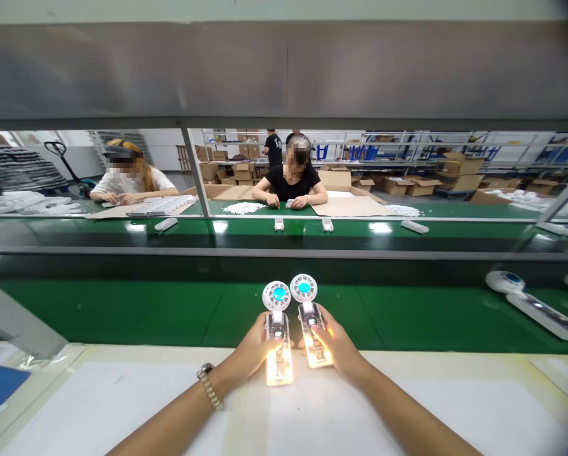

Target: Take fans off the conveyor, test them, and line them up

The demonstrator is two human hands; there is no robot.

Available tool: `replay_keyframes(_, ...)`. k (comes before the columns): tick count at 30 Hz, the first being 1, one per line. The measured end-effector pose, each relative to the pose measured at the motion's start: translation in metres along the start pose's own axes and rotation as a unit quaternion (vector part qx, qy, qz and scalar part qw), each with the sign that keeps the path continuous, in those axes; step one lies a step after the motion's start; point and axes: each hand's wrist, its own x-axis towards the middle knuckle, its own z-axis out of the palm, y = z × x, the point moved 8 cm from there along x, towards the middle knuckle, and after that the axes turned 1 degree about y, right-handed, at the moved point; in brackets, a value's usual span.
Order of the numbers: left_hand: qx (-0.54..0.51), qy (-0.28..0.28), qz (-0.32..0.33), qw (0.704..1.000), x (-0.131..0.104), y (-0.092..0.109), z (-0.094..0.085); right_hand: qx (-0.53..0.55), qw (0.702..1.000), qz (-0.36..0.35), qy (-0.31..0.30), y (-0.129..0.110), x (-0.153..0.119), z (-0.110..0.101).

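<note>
My left hand (250, 354) holds a small hand-held fan (277, 329) with a clear handle that glows warm yellow; its round white head has a turquoise centre. Beside it, my right hand (338, 345) grips a second fan of the same kind (309, 320), also lit. Both fans point away from me, heads side by side over the near edge of the green conveyor belt (122, 310). A metal watch sits on my left wrist.
Another fan (530, 301) lies on the belt at the right. A white work surface (98, 405) lies under my arms, a blue item at its left edge. Across the line two seated people handle small white parts (243, 208); cardboard boxes (397, 185) are stacked behind.
</note>
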Motion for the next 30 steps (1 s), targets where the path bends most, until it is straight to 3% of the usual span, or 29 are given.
replay_keyframes(10, -0.019, -0.039, 0.008, 0.999, 0.0004, 0.0002, 0.0048, 0.007, 1.000, 0.014, 0.000, -0.0024, -0.0026, 0.0028)
replay_keyframes(14, -0.011, -0.023, 0.010, 1.000, 0.0011, -0.0007, 0.0015, 0.012, 1.000, 0.013, 0.008, -0.0025, -0.0021, 0.0020)
replay_keyframes(18, -0.034, -0.055, 0.017, 0.998, 0.0012, -0.0024, 0.0035, 0.016, 1.000, 0.005, -0.001, -0.0034, -0.0019, 0.0036)
replay_keyframes(30, -0.045, -0.053, 0.012, 0.998, 0.0025, -0.0042, 0.0015, 0.010, 1.000, -0.004, -0.008, 0.0032, 0.0013, -0.0001)
